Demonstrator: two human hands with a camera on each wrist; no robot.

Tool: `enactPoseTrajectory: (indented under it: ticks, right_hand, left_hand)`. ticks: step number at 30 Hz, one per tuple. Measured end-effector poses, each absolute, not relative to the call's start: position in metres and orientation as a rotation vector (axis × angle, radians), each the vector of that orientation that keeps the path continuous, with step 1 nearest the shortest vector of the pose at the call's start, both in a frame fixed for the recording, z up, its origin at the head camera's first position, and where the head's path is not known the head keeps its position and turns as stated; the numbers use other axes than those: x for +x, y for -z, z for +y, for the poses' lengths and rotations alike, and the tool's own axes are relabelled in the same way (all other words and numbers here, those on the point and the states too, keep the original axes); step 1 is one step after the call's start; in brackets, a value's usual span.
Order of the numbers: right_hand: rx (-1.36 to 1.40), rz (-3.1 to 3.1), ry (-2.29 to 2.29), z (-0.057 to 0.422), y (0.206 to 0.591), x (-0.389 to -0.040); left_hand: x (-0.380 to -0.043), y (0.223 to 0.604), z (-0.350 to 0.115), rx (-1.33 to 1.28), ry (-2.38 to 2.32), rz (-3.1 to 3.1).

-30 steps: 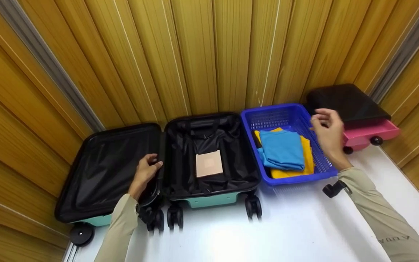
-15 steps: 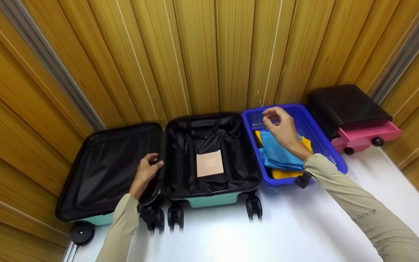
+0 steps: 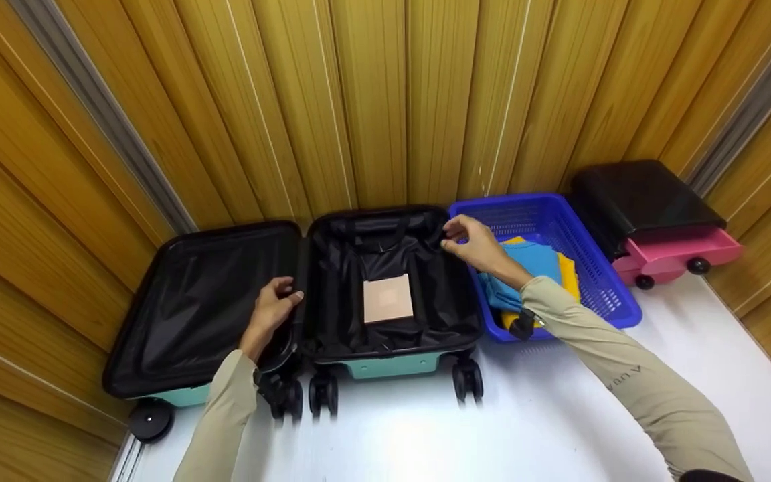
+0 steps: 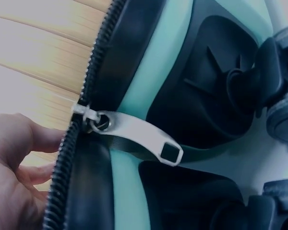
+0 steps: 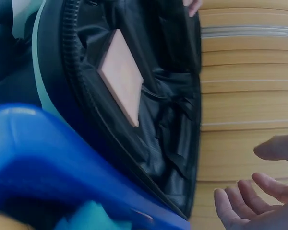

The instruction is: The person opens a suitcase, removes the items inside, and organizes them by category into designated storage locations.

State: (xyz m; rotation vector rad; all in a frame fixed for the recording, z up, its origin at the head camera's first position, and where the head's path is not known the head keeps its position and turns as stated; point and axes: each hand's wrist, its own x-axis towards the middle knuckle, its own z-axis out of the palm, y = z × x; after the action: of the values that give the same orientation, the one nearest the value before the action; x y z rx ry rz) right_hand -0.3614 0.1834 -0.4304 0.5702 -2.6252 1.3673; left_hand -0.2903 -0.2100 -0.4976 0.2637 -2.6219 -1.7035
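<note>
An open suitcase (image 3: 385,367) with a mint-green shell and black lining lies spread out in the head view. My left hand (image 3: 272,309) hovers by the fold between its two halves, fingers loosely bent and holding nothing. In the left wrist view a metal zipper pull (image 4: 144,138) hangs beside that hand. A flat pale pink box (image 3: 387,298) rests inside the right half. Over that half's far right edge, beside the blue basket (image 3: 600,327), my right hand (image 3: 476,249) is in the air with thumb and fingers apart. Nothing shows between them in the right wrist view.
Folded blue clothing (image 3: 538,261) lies on yellow clothing (image 3: 569,278) in the basket. Right of it stands a black case (image 3: 650,194) with a pink wheeled drawer (image 3: 687,251) pulled out. A wood-patterned wall (image 3: 385,100) rises behind everything, above the white surface (image 3: 412,435).
My right hand has moved left, from beside the black case across the basket to the suitcase's right edge. The left hand has stayed by the fold.
</note>
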Motion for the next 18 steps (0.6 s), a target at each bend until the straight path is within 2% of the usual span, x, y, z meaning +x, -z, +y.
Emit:
enactPoseTrajectory:
  ticks: [10,18]
  right_hand:
    - [0.567,-2.846,-1.312,0.156,0.450,-0.370]
    - [0.246,-3.100,-1.874,0.135,0.455,-0.373]
  left_hand:
    - [-0.288,0.498,-0.206,0.260,1.732,-2.603]
    - [-0.286,0.500,-0.206,0.288,1.733,-2.594]
